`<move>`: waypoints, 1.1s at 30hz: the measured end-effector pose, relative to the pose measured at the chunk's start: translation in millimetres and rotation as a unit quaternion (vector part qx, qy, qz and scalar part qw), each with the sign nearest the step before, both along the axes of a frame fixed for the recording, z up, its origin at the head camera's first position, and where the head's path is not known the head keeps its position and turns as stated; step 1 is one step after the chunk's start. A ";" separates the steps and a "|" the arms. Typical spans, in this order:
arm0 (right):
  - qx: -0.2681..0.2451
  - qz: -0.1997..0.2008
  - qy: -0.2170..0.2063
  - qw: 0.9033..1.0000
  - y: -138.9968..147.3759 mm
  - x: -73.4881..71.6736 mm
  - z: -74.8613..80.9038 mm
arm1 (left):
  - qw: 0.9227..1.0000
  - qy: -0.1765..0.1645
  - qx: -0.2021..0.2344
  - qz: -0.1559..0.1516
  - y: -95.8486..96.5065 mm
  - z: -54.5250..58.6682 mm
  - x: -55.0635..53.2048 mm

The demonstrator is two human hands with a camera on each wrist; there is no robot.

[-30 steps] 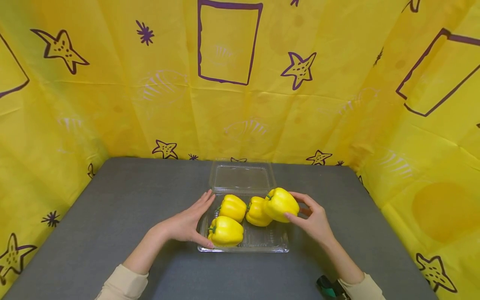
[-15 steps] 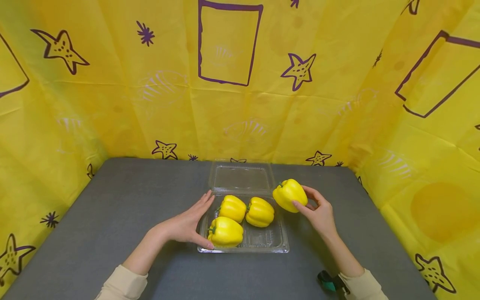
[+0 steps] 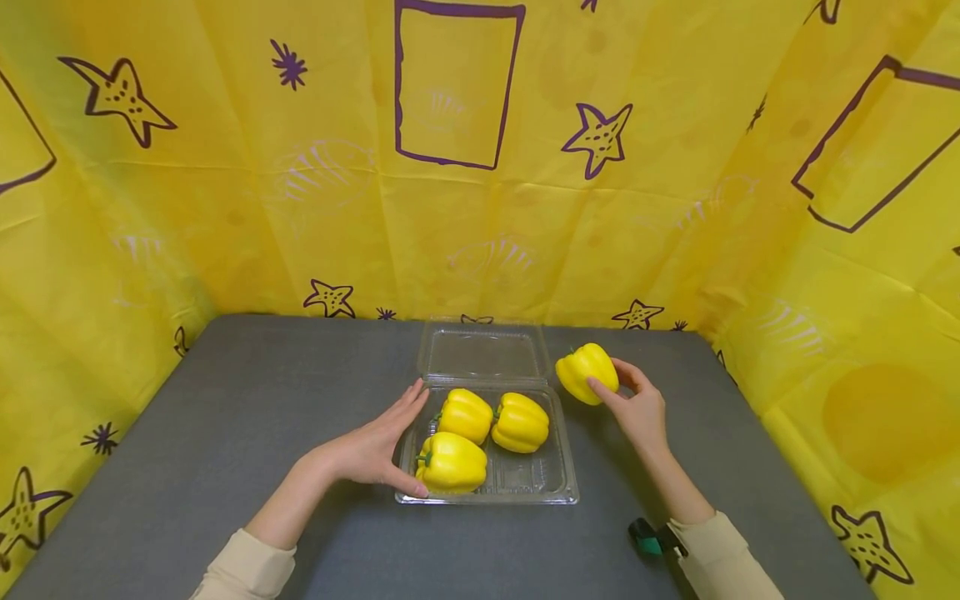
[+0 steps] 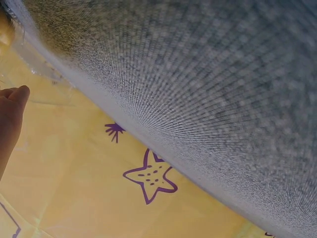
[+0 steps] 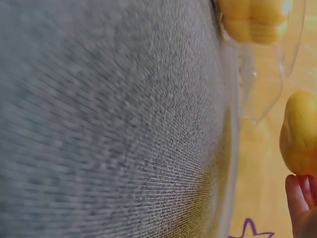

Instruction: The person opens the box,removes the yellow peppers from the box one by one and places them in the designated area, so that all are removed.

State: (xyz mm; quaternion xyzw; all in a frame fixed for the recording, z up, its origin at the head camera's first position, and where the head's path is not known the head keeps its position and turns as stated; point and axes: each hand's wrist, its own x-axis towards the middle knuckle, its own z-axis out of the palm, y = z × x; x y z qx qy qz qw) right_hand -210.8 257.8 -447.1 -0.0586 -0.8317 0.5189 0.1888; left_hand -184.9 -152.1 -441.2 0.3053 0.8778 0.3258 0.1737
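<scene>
A clear plastic clamshell container [image 3: 525, 497] lies on the grey table with its lid [image 3: 483, 354] folded back. Inside it sit three yellow bell peppers: one at the back left [image 3: 467, 415], one at the front left [image 3: 452, 463] and one at the back right [image 3: 521, 423]. My left hand [image 3: 372, 444] rests along the container's left side, thumb and fingers spread apart. With my right hand [image 3: 637, 410] I grip a fourth yellow bell pepper [image 3: 587, 373] beyond the container's right side. In the right wrist view that bell pepper [image 5: 300, 133] appears above the table surface, against the yellow cloth.
The grey table [image 3: 315, 550] extends around the container. Yellow cloth [image 3: 480, 217] with purple drawings hangs at the back and both sides. A dark strap with a green part [image 3: 647, 537] is at my right wrist.
My right hand has carried its bell pepper from over the container's right part to the right and farther back, outside the container. My left hand has stayed in place.
</scene>
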 end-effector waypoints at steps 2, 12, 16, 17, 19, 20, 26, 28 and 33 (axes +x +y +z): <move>0.010 -0.009 -0.010 1.000 0.2 -4.1 -1.4 | 1.000 -0.002 0.001 0.000 0.4 0.1 0.1; 0.042 -0.030 -0.062 0.997 0.8 -25.2 -5.8 | 1.000 -0.005 0.001 0.001 -1.2 -1.0 -0.3; 0.039 -0.030 -0.075 0.996 0.4 -31.4 -8.1 | 1.000 -0.011 -0.003 0.003 -0.9 -1.6 -0.5; 0.039 -0.030 -0.076 0.996 0.5 -32.6 -8.8 | 1.000 -0.012 -0.003 0.004 -0.6 -1.8 -0.6; 0.041 -0.031 -0.076 0.996 0.1 -34.8 -9.8 | 1.000 -0.013 -0.003 0.003 -0.3 -2.0 -0.8; 0.042 -0.031 -0.076 0.996 -0.2 -35.9 -10.4 | 1.000 -0.013 -0.003 0.003 -0.3 -2.2 -0.8; 0.050 -0.028 -0.078 0.995 -2.2 -42.0 -13.3 | 1.000 -0.017 -0.006 0.006 -0.7 -2.3 -0.8; 0.053 -0.027 -0.083 0.995 -2.7 -43.5 -13.9 | 1.000 -0.016 -0.004 0.005 -0.9 -2.3 -0.8; 0.060 -0.022 -0.095 0.993 -3.5 -46.1 -15.0 | 1.000 -0.015 -0.001 0.001 -1.3 -1.9 -1.0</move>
